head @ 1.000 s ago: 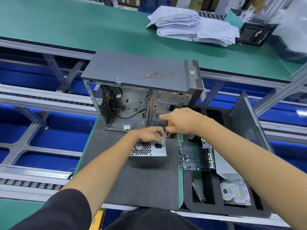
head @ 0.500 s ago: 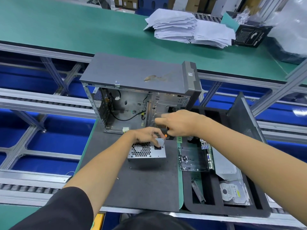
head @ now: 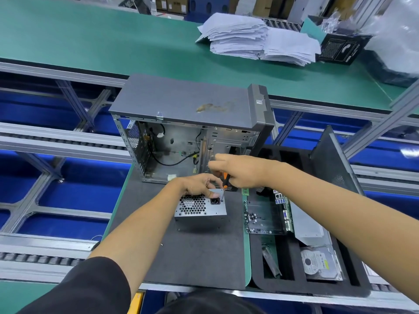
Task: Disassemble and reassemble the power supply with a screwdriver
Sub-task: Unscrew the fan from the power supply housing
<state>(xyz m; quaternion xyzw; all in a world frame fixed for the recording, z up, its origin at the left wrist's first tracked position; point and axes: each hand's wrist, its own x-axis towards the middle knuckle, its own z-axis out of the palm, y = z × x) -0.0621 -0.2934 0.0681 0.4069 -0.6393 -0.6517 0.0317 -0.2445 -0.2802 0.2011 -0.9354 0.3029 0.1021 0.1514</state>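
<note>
Behind: the open computer case (head: 188, 114) stands just behind the power supply (head: 200, 208), walling off that side.
Right: the foam tray (head: 256, 264) with motherboard (head: 265, 214) lies just beside.
Front: bare grey mat (head: 192, 257) gives open room.
Left: narrow mat strip, then the worktop edge.

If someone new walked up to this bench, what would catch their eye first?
Probably the two hands at centre: the right hand holds an orange-handled screwdriver tip-down on the power supply, which the left hand steadies. Just behind stands the opened computer case, and white papers are stacked on the far green table.
</note>
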